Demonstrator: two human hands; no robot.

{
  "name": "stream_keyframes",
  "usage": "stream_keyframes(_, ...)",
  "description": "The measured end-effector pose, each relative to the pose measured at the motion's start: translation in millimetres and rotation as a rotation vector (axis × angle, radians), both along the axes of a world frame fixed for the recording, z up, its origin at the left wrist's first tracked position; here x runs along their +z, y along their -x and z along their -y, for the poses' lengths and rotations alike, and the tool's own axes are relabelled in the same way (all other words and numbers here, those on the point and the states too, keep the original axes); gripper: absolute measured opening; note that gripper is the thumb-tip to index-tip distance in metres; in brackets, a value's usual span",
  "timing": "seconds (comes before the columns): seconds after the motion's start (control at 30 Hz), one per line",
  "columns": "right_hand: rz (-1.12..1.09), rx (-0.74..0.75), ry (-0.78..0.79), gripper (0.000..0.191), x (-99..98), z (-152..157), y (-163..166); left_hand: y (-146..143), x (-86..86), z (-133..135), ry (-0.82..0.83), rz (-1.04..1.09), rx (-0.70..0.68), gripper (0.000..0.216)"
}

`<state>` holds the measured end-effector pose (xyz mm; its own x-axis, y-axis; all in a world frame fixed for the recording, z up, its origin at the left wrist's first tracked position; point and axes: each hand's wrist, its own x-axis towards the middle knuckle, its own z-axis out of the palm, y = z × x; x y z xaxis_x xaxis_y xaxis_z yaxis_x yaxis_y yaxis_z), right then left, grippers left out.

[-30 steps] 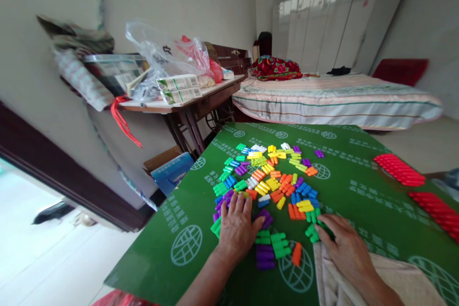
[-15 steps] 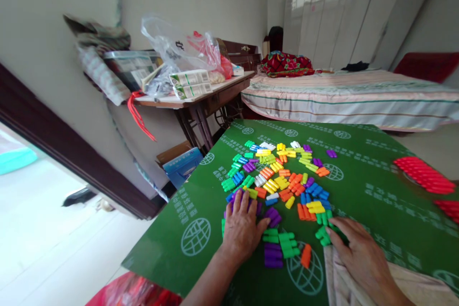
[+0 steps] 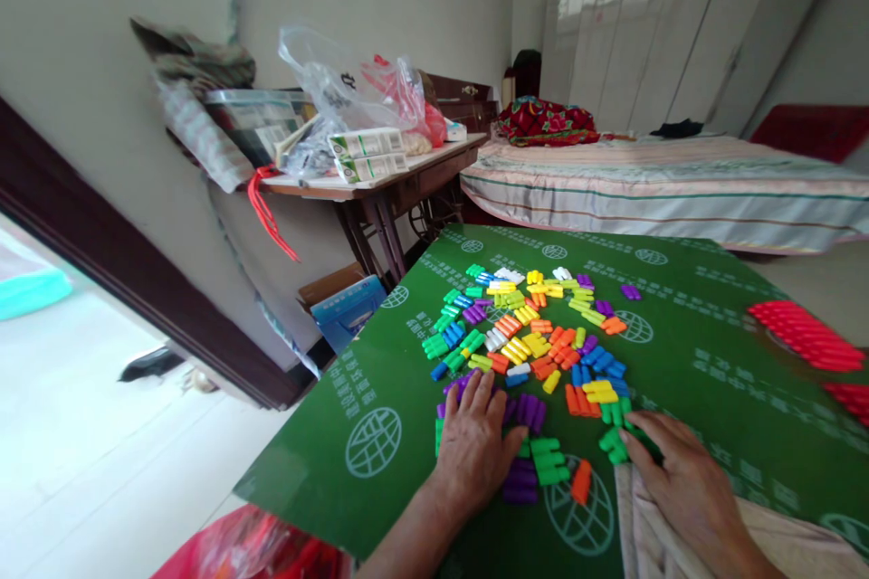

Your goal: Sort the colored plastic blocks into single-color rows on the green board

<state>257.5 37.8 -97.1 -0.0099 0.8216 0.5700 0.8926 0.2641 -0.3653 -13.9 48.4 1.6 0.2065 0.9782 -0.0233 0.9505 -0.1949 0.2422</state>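
Note:
Many small bullet-shaped plastic building blocks, in joined clusters of several colours, lie on the green table (image 3: 305, 461). My left hand (image 3: 475, 443) rests palm down with fingers stretched over purple blocks (image 3: 531, 413), partly covering them and green blocks. Right of its thumb are more green blocks (image 3: 549, 461); purple blocks (image 3: 520, 481) lie nearer to me. My right hand (image 3: 679, 475) lies on the table, thumb and forefinger apart, touching or right beside a green block (image 3: 613, 446). Its other fingers are partly hidden. A single orange block (image 3: 581, 481) sits between the hands.
Red block clusters (image 3: 807, 335) lie on the right of the table. A beige cloth (image 3: 787, 534) is under my right forearm. A red plastic bag (image 3: 251, 547) is at the lower left. Beyond stand a cluttered sewing table (image 3: 312, 188) and a bed (image 3: 652, 190).
My left hand has slid a little right and towards me over the purple blocks, and a purple cluster by its thumb has shifted right. My right hand has stayed almost still.

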Motion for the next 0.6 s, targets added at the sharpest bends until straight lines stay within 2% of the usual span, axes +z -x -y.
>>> stream_keyframes(0.13,-0.017,-0.004,0.019,0.037,-0.4,0.4,0.3,2.7,5.7,-8.7,0.006,-0.013,-0.006,0.043)
stream_keyframes(0.37,-0.019,-0.019,0.051,0.035,2.6,-0.1,1.1,13.5,14.1,-48.3,0.008,-0.059,0.004,0.051)
stream_keyframes(0.6,-0.016,-0.004,0.041,0.033,4.6,0.1,1.7,20.1,10.2,-62.9,0.001,-0.095,0.015,0.048)
